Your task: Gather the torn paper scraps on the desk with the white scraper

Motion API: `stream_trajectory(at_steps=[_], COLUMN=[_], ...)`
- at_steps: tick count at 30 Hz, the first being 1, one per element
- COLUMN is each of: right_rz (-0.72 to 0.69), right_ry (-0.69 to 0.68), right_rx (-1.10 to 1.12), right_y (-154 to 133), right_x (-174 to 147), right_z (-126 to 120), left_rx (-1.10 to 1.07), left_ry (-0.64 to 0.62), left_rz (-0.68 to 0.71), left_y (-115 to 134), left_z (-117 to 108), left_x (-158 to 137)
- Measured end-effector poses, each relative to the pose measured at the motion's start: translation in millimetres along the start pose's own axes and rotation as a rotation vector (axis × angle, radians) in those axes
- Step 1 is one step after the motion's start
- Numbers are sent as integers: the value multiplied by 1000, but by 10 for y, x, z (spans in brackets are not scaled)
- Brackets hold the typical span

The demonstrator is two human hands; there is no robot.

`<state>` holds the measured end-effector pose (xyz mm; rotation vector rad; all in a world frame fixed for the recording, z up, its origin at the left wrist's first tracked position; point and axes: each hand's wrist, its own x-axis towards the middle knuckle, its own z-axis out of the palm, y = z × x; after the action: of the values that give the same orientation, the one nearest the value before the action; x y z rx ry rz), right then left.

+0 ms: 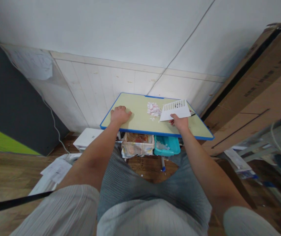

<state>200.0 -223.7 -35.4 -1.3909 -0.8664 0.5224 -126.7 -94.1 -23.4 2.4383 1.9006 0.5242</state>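
Observation:
My right hand (180, 123) grips the lower edge of a white sheet of card (173, 113) with a row of slots cut out along its upper part. The sheet is held tilted over the right side of a small pale yellow table (138, 113) with a blue rim. Just left of the sheet lies a pile of small white and pinkish paper pieces (153, 108). On the left part of the tabletop my left hand (120, 115) rests palm down, fingers apart, holding nothing. A thin dark object (192, 113) shows partly from behind the sheet; I cannot tell what it is.
Below the table edge sit a cloth-lined basket (137, 149) and a turquoise bin (167, 150) with pale scraps. Large cardboard boxes (251, 88) lean at the right. A white box (87, 137) stands at the left, and a cable (179, 49) runs down the wall behind.

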Motion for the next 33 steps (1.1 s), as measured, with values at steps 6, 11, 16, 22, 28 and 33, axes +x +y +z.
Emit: stream_trajectory(at_steps=[6, 11, 16, 22, 28, 33], right_rz=[52, 49, 41, 69, 94, 112], right_ry=[17, 27, 11, -24, 10, 41], right_rx=[56, 76, 93, 81, 100, 122], right_y=[33, 50, -7, -19, -24, -54], right_x=[-16, -55, -82, -106, -115, -123], right_z=[-82, -105, -85, -82, -114, -108], left_rx=[8, 16, 20, 26, 30, 31], left_ry=[-6, -9, -18, 3, 6, 3], left_rz=[8, 4, 4, -5, 4, 8], left_y=[-10, -8, -1, -6, -18, -22], left_z=[-8, -27, -38, -16, -7, -3], left_x=[-4, -10, -13, -6, 3, 7])
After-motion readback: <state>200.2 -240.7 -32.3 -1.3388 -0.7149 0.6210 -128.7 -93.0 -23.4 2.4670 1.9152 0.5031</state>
